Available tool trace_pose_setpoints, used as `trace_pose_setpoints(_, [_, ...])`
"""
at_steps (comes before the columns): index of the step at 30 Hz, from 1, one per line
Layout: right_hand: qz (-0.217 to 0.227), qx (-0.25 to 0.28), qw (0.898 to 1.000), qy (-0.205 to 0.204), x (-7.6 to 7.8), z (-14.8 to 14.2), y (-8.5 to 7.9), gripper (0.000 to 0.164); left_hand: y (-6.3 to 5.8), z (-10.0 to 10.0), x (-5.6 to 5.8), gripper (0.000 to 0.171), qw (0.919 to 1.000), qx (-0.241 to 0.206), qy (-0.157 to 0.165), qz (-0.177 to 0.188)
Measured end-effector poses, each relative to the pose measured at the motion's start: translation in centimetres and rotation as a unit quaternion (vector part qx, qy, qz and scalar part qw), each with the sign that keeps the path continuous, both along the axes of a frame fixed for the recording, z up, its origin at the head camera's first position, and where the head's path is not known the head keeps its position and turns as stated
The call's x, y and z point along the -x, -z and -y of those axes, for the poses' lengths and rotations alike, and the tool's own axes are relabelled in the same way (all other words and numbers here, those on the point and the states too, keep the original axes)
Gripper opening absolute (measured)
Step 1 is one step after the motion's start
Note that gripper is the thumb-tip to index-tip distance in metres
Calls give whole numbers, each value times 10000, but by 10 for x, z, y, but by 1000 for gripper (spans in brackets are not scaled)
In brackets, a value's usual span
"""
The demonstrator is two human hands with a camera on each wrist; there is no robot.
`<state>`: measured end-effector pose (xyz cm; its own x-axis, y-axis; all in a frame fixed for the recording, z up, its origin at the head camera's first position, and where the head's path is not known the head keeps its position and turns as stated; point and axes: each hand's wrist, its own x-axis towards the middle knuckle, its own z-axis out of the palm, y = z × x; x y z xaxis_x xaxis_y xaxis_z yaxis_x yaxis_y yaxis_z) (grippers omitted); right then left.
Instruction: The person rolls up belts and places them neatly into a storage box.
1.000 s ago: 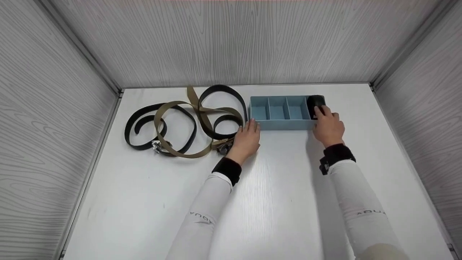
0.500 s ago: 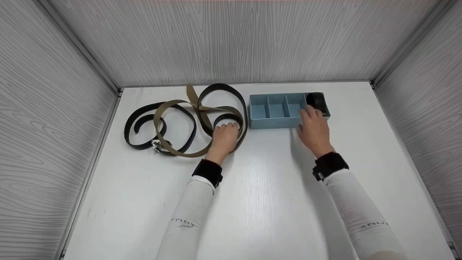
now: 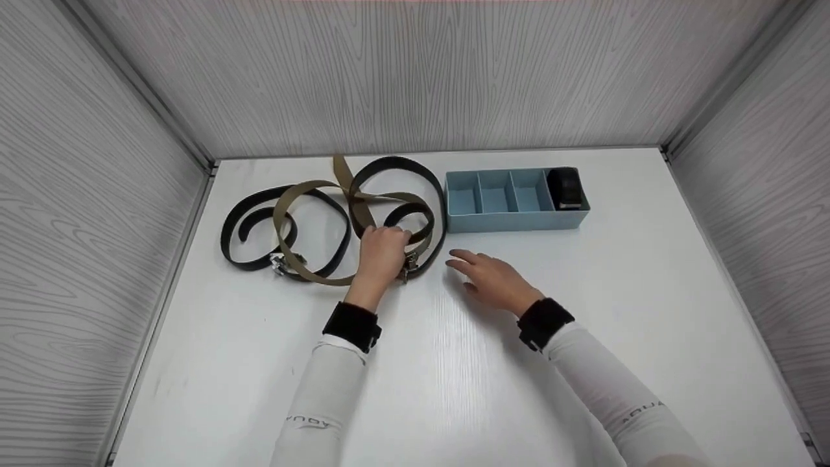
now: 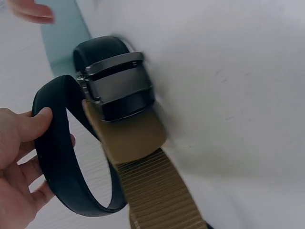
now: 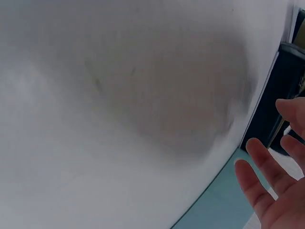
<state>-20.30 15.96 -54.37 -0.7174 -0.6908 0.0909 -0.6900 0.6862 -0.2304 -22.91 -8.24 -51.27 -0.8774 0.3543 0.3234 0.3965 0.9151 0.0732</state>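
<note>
In the left wrist view my left hand (image 4: pixel 19 162) pinches a loop of black belt (image 4: pixel 52 148), thumb on the outside and a fingertip showing inside. The belt's dark metal buckle (image 4: pixel 121 86) lies beside a tan webbing belt (image 4: pixel 157 191). Seen from the head, this left hand (image 3: pixel 382 253) covers part of the right-hand coils, beside the buckle (image 3: pixel 412 261). My right hand (image 3: pixel 496 282) is just right of that black belt, fingers spread and holding nothing. In the right wrist view its fingers (image 5: pixel 259 191) are close to dark belt material (image 5: pixel 271 90).
A teal divided box (image 3: pixel 512 222) stands at the back right; a rolled black belt (image 3: pixel 565 188) fills its rightmost compartment. Another black belt (image 3: pixel 235 253) with a silver buckle (image 3: pixel 279 263) lies loosely coiled at left, crossed by the tan belt (image 3: pixel 280 224). Grey panels (image 3: pixel 415 78) border the table.
My right hand has left the rolled belt in the box and moved left toward the coils. From the box's left end, my left hand has moved left and now grips the black belt.
</note>
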Motion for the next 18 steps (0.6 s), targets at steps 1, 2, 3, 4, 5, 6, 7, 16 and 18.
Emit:
trace_pose_setpoints(1, [14, -42, 10000, -81, -1, 5, 2, 58, -2, 0, -3, 19, 9997, -21, 37, -241])
trace_pose_setpoints(2, [13, -108, 9998, -160, -2, 10, 3, 61, -4, 0, -7, 19, 9987, -45, 87, -505])
trace_pose_setpoints(3, [17, -186, 9996, -220, -2, 15, 4, 63, -5, 0, -12, 20, 9971, -87, 152, -742])
trace_pose_setpoints(4, [26, -232, 9994, -270, -2, 19, 5, 66, -6, -1, -16, 19, 9950, -107, 229, -968])
trace_pose_setpoints(5, [28, -289, 9991, -298, -1, 23, 6, 67, -6, -2, -21, 18, 9924, -138, 315, -1180])
trace_pose_setpoints(6, [26, -359, 9989, -308, -1, 27, 7, 68, -6, -2, -25, 18, 9897, -161, 398, -1364])
trace_pose_setpoints(7, [9, -401, 9988, -297, 0, 31, 8, 68, -5, -3, -30, 17, 9872, -179, 479, -1510])
trace_pose_setpoints(16, [-374, 75, 9980, -499, 9, 35, 17, 15, 1, 2, -61, 19, 9718, -371, 1060, -2073])
trace_pose_setpoints(18, [-326, 340, 9974, -543, 8, 28, 16, 10, 0, 6, -65, 18, 9686, -385, 1169, -2162])
